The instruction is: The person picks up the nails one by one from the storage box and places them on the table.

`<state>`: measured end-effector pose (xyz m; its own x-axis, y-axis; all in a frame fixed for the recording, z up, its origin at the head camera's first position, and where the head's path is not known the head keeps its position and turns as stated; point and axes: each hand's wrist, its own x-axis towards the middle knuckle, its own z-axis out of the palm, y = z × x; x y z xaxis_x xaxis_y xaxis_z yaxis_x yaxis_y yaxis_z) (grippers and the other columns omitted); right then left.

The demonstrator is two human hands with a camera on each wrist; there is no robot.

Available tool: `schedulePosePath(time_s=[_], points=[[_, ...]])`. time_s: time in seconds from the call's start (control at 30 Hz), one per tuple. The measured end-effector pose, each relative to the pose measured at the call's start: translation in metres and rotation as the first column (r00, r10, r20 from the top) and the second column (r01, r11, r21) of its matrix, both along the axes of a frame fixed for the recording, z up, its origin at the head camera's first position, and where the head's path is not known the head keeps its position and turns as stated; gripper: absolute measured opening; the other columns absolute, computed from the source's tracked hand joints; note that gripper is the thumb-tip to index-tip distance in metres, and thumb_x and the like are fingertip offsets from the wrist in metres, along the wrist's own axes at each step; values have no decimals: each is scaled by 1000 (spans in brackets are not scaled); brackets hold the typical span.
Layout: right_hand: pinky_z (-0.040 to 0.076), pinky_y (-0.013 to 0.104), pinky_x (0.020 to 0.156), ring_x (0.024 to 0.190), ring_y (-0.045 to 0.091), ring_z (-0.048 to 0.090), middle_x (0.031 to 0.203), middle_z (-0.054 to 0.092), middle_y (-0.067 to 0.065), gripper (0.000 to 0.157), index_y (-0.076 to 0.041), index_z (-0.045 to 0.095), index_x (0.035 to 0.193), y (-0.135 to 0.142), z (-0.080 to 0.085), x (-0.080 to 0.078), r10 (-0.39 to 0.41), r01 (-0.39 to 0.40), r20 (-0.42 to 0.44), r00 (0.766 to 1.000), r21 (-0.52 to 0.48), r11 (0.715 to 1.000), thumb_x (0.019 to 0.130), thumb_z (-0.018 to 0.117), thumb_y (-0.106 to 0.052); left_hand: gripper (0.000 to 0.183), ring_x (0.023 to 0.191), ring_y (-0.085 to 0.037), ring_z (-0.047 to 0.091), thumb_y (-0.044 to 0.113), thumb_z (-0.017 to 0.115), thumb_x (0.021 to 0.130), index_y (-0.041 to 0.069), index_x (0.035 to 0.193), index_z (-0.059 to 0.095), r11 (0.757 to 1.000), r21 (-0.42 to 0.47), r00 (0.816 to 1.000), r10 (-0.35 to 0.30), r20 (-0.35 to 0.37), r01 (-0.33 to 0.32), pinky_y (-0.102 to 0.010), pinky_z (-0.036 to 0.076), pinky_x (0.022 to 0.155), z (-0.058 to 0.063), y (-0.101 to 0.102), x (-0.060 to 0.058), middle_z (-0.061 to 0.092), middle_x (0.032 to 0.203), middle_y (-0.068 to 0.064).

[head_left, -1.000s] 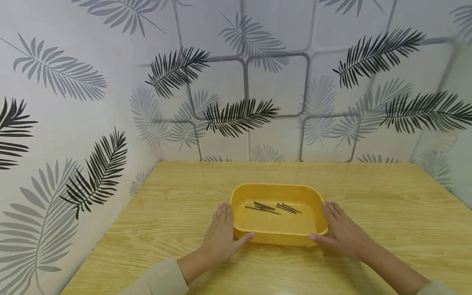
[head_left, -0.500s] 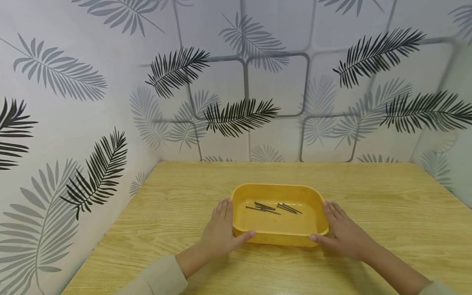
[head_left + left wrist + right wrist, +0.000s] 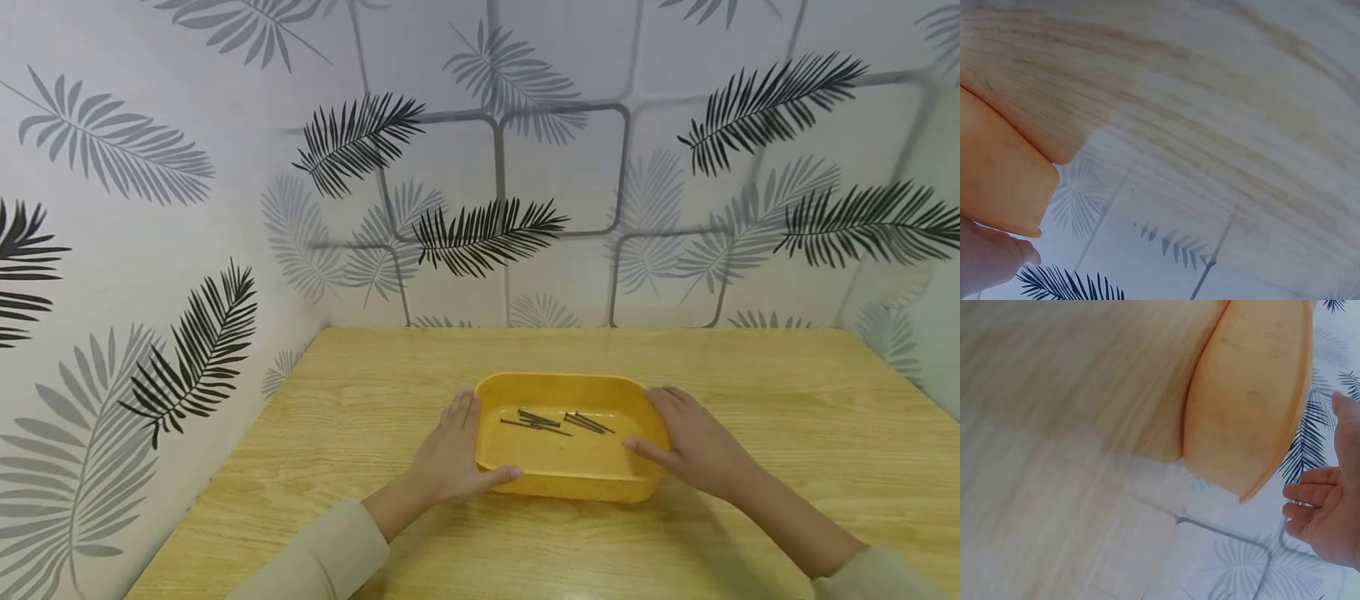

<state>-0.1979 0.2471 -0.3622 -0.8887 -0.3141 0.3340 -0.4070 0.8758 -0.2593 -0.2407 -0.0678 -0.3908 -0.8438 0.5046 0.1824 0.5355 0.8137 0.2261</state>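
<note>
A yellow plastic tray (image 3: 573, 487) stands on the table, with several dark nails (image 3: 542, 420) lying loose in two groups on its floor. At its left end is my left hand (image 3: 448, 462), straight fingers along the wall and thumb by the front rim. My right hand (image 3: 701, 446) is over the right end, fingers extended at the rim and thumb reaching above the inside. In the right wrist view, the right hand's fingers (image 3: 1310, 494) are spread and apart from the tray's wall (image 3: 1244, 394). The left wrist view shows fingertips (image 3: 1025, 250) close to the rim.
The wood-grain table (image 3: 360, 375) reaches back to a wall (image 3: 555, 167) printed with grey and black leaves. Another patterned wall (image 3: 247, 225) runs along the left. Light sleeves (image 3: 333, 546) cover both forearms near the bottom of the head view.
My right hand has risen from the tray's right side, its thumb leaving the front wall to hover over the inside. My left hand has shifted slightly up and right; the nails lie as before.
</note>
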Motion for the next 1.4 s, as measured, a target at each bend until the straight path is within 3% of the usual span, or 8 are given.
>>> schedulePosePath(time_s=[0.2, 0.4, 0.7, 0.93, 1.2, 1.4], points=[[50, 44, 78, 90, 29, 56, 96, 65, 15, 32, 3, 62, 100, -24, 5, -15, 43, -42, -116, 992, 14, 999, 81, 70, -21, 122, 143, -35, 13, 88, 27, 71, -8, 145, 15, 1000, -15, 1000, 2, -2, -2, -42, 15, 117, 0, 1, -4, 15, 153, -24], [46, 31, 62, 69, 16, 53, 76, 62, 5, 13, -4, 61, 81, -45, 2, -31, 106, -99, -93, 990, 78, 992, 79, 72, -12, 124, 143, -35, 12, 90, 26, 69, -8, 146, 14, 1000, -29, 1000, 3, 1, -3, -43, 14, 117, 0, 1, -5, 13, 153, -25], [42, 23, 57, 63, 11, 49, 68, 57, -1, 15, -9, 56, 74, -69, -3, -49, 162, -169, 52, 985, 184, 968, 81, 69, -8, 126, 144, -34, 9, 89, 29, 69, -8, 146, 10, 999, -33, 1000, 17, 26, -16, -42, 13, 117, -1, 1, -5, 11, 153, -25], [39, 21, 52, 57, 8, 44, 66, 57, 2, 15, -6, 55, 73, -79, -7, -68, 195, -221, 163, 967, 157, 962, 83, 66, -7, 130, 144, -34, 9, 93, 22, 65, -9, 145, 11, 1000, -26, 1000, 13, 17, -13, -43, 14, 117, 0, -2, -5, 11, 153, -25], [36, 22, 53, 57, 12, 43, 66, 54, 5, 14, -4, 53, 72, -78, -10, -79, 131, -168, 300, 945, 104, 980, 86, 58, -4, 120, 144, -33, 10, 84, 37, 73, -8, 146, 13, 999, -42, 1000, 1, 13, -1, -42, 14, 117, 1, 2, -7, 12, 153, -24], [40, 24, 55, 60, 13, 46, 67, 56, 4, 13, -5, 53, 73, -81, -16, -82, 104, -155, 304, 947, 150, 976, 85, 59, -5, 126, 144, -33, 9, 90, 24, 69, -9, 145, 12, 999, -48, 1000, -14, 12, 15, -43, 13, 117, 0, 1, -7, 11, 153, -24]])
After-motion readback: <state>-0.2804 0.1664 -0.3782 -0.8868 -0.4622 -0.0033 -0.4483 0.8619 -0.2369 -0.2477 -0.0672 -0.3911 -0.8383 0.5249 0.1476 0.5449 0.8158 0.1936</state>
